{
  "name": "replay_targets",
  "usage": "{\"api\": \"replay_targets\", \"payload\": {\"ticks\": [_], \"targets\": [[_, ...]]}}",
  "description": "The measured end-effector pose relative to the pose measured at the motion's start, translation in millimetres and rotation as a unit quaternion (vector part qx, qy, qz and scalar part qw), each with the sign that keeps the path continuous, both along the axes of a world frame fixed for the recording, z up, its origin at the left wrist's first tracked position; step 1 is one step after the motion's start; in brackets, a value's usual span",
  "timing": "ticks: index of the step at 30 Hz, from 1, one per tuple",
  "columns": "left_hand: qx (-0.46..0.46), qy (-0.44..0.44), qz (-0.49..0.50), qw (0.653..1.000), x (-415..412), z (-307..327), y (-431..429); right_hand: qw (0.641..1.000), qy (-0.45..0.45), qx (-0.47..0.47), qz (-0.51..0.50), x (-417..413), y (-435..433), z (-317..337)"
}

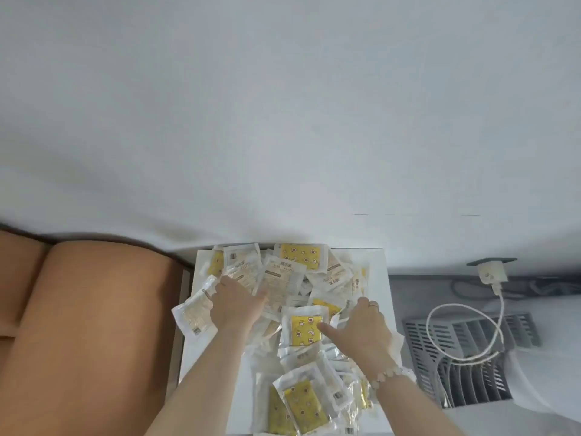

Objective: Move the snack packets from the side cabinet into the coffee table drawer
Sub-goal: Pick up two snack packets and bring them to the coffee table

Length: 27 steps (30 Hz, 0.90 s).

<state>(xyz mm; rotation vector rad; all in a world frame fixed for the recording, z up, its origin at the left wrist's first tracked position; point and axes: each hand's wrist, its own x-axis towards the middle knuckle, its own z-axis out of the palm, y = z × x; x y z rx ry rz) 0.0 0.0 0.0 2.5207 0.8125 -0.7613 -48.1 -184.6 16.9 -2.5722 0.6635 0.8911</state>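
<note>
On the cabinet (380,265), packets (276,278) lie heaped; left hand (234,305) and right hand (361,325) each curl round some. Moving seems barely begun; no drawer shows.

Home living room: a tan leather sofa (88,325) sits beside a white side cabinet (375,259) against a plain white wall (283,121), a white cable (465,328) plugged into a wall socket (490,272).
</note>
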Motion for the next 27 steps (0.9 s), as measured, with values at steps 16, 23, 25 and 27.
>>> {"api": "replay_targets", "payload": {"ticks": [16, 23, 25, 27], "targets": [[0.021, 0.026, 0.150, 0.988, 20, -46, -24, 0.995, -0.034, 0.085, -0.031, 5, 17, -47], [-0.010, 0.009, 0.170, 0.985, 22, -50, -15, 0.981, -0.089, 0.144, -0.097, 12, 22, -48], [-0.023, 0.013, 0.142, 0.990, 22, -48, -15, 0.976, -0.093, 0.149, -0.128, 15, 21, -50], [-0.042, 0.006, 0.122, 0.992, 22, -46, -16, 0.961, -0.089, 0.188, -0.183, 21, 19, -50]]}}
